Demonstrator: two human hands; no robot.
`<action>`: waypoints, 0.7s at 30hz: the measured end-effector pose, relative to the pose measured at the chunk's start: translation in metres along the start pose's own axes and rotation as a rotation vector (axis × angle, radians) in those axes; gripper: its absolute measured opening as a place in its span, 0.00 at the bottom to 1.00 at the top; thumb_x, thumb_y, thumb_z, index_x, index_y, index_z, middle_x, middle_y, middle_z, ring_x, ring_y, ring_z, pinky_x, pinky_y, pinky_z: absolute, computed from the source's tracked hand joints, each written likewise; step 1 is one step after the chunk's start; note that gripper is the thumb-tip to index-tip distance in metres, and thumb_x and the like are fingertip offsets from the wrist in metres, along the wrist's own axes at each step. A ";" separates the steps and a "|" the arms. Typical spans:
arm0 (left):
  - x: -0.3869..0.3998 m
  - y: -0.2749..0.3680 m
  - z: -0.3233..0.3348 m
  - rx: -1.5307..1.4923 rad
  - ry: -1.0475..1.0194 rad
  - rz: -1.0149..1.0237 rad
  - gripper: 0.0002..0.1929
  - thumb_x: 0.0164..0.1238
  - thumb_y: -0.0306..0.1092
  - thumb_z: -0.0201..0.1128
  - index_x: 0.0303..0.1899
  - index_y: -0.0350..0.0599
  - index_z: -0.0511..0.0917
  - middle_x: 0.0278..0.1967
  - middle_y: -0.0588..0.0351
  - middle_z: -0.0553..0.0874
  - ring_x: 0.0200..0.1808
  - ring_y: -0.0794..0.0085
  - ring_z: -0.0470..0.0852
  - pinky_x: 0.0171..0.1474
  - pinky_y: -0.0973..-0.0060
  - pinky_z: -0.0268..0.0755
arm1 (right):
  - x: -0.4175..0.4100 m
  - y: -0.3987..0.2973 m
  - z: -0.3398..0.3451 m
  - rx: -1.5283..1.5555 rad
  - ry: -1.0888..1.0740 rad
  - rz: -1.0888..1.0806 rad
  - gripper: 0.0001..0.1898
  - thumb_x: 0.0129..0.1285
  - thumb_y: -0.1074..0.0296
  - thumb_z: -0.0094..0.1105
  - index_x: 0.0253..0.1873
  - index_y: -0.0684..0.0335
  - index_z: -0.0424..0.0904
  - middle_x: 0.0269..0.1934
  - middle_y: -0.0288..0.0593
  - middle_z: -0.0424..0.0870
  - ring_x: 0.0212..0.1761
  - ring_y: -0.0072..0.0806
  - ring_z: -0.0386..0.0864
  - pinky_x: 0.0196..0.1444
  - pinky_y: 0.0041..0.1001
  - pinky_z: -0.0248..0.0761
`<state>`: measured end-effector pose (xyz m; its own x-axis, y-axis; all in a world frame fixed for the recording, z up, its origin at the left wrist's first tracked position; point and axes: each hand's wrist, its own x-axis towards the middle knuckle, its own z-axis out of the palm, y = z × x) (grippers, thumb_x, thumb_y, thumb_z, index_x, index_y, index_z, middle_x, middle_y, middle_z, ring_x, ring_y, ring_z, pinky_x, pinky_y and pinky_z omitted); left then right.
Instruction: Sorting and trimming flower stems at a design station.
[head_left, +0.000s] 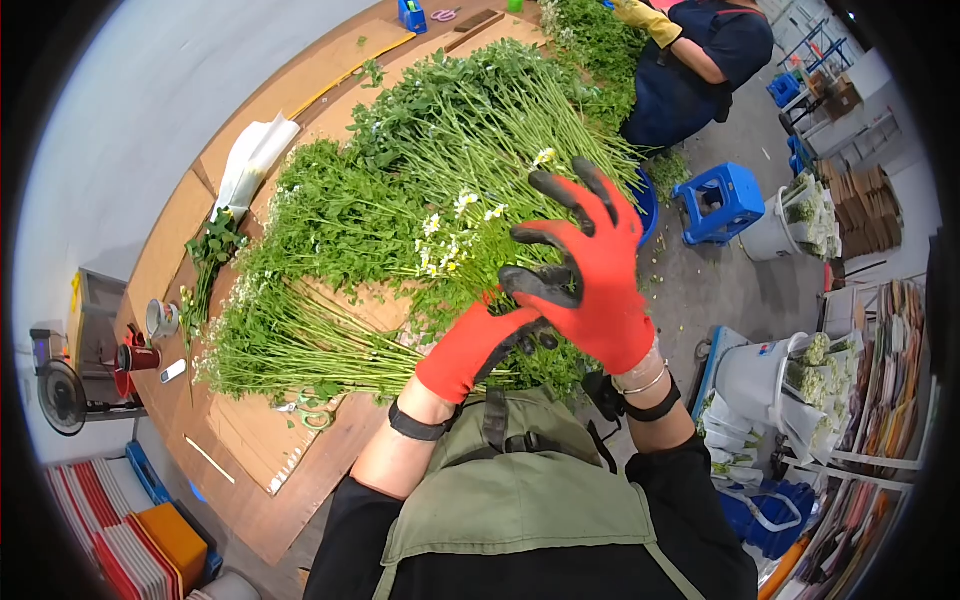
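Observation:
My left hand (472, 346), in a red glove with black palm, is closed around a bunch of small white-and-yellow daisy-like flowers (442, 251) with thin green stems. Its fingers are partly hidden behind the wrist of the stems and the other hand. Just to its right, my right hand (589, 277), gloved alike, is raised with fingers apart and curved; I see nothing held in it. One more white-and-yellow bloom (545, 156) shows beyond its fingertips. Beneath both hands lie heaps of leafy cut stems (330, 217) on the table.
Green-handled scissors (316, 418) lie on cardboard (247, 435) at the near left. A white paper-wrapped bundle (251, 161) lies farther back. A co-worker (679, 75) in yellow gloves stands at the far right, near a blue stool (721, 202). White buckets (754, 375) hold wrapped flowers.

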<state>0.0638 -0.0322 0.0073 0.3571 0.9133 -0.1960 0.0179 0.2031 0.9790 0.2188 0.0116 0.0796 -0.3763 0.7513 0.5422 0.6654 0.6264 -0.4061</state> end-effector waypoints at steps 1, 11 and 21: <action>0.000 -0.003 0.000 -0.001 -0.001 -0.001 0.15 0.66 0.26 0.53 0.53 0.48 0.78 0.48 0.51 0.80 0.49 0.64 0.78 0.52 0.71 0.69 | -0.001 0.003 0.004 0.000 -0.001 0.001 0.18 0.43 0.68 0.73 0.43 0.55 0.82 0.62 0.38 0.74 0.71 0.49 0.58 0.67 0.45 0.51; 0.002 -0.029 -0.004 -0.141 -0.008 0.054 0.18 0.70 0.25 0.52 0.60 0.43 0.71 0.54 0.53 0.76 0.49 0.73 0.77 0.52 0.78 0.69 | -0.015 0.026 0.019 0.116 0.134 0.066 0.14 0.46 0.72 0.68 0.41 0.58 0.79 0.56 0.37 0.77 0.66 0.47 0.63 0.66 0.44 0.49; 0.003 -0.037 0.004 0.355 0.100 0.405 0.18 0.66 0.22 0.56 0.57 0.42 0.74 0.36 0.56 0.76 0.34 0.74 0.76 0.37 0.77 0.69 | -0.005 0.031 0.003 0.265 0.527 0.199 0.10 0.46 0.78 0.63 0.36 0.62 0.78 0.51 0.39 0.80 0.62 0.43 0.68 0.63 0.37 0.58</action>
<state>0.0677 -0.0381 -0.0292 0.3103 0.9264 0.2133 0.2176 -0.2876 0.9327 0.2387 0.0280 0.0622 0.1526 0.6974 0.7002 0.4820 0.5660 -0.6688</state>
